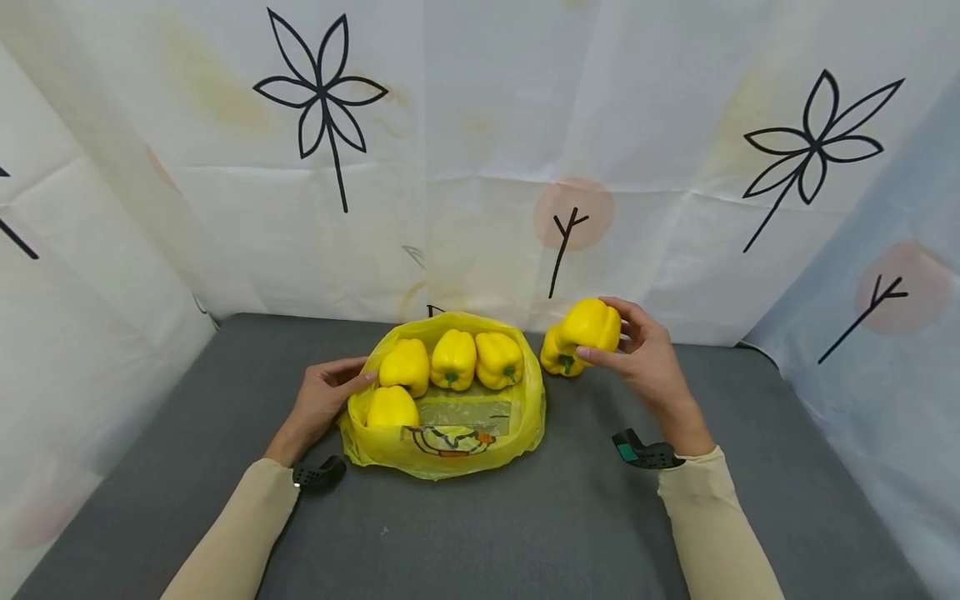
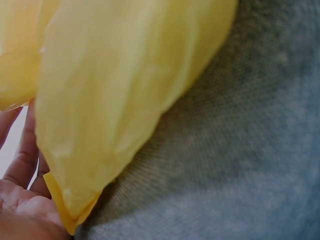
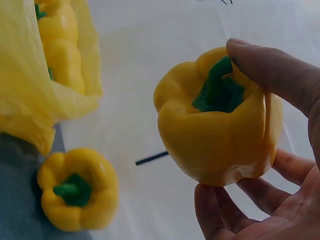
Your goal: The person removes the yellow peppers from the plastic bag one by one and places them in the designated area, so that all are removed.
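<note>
My right hand [image 1: 647,358] holds a yellow bell pepper [image 1: 594,321] off the table, thumb on one side and fingers on the other. In the right wrist view its green stem [image 3: 216,87] faces the camera. Behind and below it, a second yellow bell pepper [image 1: 555,360] rests on the table to the right of an open yellow plastic bag [image 1: 450,462]. Several yellow peppers [image 1: 453,360] lie inside the bag along its back and left. My left hand [image 1: 324,398] pinches the bag's left rim, with the thumb over the edge; in the left wrist view the plastic hides part of the fingers.
The grey tabletop [image 1: 465,542] runs back to a white hanging cloth [image 1: 480,233] with plant drawings. More cloth closes in the left and right sides. A dark band [image 1: 648,452] is on the right wrist, another band [image 1: 321,475] on the left.
</note>
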{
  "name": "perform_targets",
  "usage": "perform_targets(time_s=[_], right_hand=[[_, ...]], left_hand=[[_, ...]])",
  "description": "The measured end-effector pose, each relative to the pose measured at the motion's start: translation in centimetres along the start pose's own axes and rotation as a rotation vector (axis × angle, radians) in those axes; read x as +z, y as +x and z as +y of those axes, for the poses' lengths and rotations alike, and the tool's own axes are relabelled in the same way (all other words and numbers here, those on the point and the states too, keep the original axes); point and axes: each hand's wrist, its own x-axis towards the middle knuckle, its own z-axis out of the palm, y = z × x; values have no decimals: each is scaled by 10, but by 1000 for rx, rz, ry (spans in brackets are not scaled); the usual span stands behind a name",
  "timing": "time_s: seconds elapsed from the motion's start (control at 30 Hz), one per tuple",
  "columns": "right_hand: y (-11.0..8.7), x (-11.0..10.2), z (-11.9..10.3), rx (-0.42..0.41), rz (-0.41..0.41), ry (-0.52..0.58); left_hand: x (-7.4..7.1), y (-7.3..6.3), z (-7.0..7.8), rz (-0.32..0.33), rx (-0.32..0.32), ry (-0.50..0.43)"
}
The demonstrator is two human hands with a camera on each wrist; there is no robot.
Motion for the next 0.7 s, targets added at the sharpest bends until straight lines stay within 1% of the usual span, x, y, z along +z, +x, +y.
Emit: perform_targets(time_s=[0.27,0.4,0.7], right_hand=[[0,-23,8,20,82,-11],[-1,-33,12,36,116,-18],[-1,-51,27,30,171,-26]], left_hand=[[0,0,0,-3,12,2],[0,0,0,3,-1,8],[0,0,1,4,-8,11]])
